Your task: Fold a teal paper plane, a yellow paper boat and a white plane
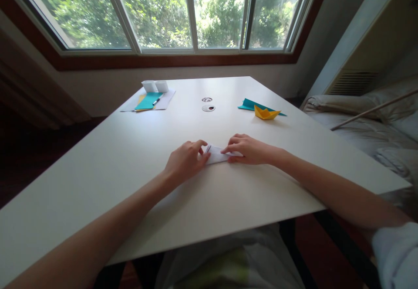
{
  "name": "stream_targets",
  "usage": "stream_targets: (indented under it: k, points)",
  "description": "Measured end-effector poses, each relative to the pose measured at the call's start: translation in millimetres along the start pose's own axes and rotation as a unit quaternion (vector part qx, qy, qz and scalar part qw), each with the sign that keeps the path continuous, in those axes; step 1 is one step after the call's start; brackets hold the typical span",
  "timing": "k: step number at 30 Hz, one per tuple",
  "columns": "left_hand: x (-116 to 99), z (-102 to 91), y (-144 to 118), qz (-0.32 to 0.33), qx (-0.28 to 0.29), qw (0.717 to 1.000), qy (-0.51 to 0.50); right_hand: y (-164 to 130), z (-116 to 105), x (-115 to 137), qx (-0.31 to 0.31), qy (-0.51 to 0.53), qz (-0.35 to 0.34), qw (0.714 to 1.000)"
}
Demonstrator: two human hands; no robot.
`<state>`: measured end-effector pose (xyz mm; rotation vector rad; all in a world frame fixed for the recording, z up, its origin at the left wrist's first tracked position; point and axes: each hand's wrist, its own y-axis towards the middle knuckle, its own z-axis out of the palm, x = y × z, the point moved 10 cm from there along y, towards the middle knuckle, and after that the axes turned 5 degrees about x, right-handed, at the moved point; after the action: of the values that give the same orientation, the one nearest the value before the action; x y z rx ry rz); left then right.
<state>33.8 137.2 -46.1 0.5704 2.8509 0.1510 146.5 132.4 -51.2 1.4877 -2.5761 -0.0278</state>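
A small piece of folded white paper (216,154) lies on the white table (156,136) in front of me. My left hand (187,159) pinches its left end between thumb and fingers. From the other side, my right hand (246,149) grips the right end, with the thumb along the near edge and the index finger on top. A dark short line shows on the paper near my left fingertips. Parts of both ends are hidden under my fingers.
A yellow paper boat (266,113) and a teal paper plane (251,104) sit at the back right. At the back left are white folded boxes (149,86), teal paper (148,100) and a pen (158,100). Round metal fittings (208,108) are set in the tabletop.
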Motion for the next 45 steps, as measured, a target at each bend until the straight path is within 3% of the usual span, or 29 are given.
stream_targets:
  k: [7, 14, 18, 24, 29, 35, 38, 43, 45]
  points:
    - [35, -0.7, 12, -0.041, -0.009, 0.996, -0.073, 3, -5, 22, -0.019, 0.015, -0.040, 0.999]
    - [27, 7.0, 19, 0.045, -0.027, 0.995, -0.080, 5, 2, 32, -0.001, -0.030, -0.044, 0.999]
    - [32, 13.4, 24, 0.038, 0.023, 0.990, -0.130, 5, 2, 40, 0.010, -0.059, -0.063, 0.996]
    - [30, 20.7, 16, 0.077, 0.166, 0.970, -0.161, 3, 0, 42, 0.024, -0.063, -0.069, 0.995]
    - [29, 18.5, 10, 0.088, 0.169, 0.976, -0.104, 5, -6, 41, 0.002, -0.088, -0.039, 0.995]
    - [25, 18.7, 5, 0.105, 0.191, 0.970, -0.106, 2, -25, 34, -0.052, -0.124, 0.024, 0.991]
    - [26, 18.0, 6, 0.126, 0.175, 0.971, -0.099, 0, -27, 21, -0.051, -0.128, 0.043, 0.990]
    - [23, 10.0, 11, 0.169, 0.076, 0.982, -0.025, 2, -9, 11, 0.027, -0.042, 0.004, 0.999]
    - [17, 9.8, 10, 0.192, 0.067, 0.979, -0.005, 2, -6, 10, 0.037, -0.023, 0.008, 0.999]
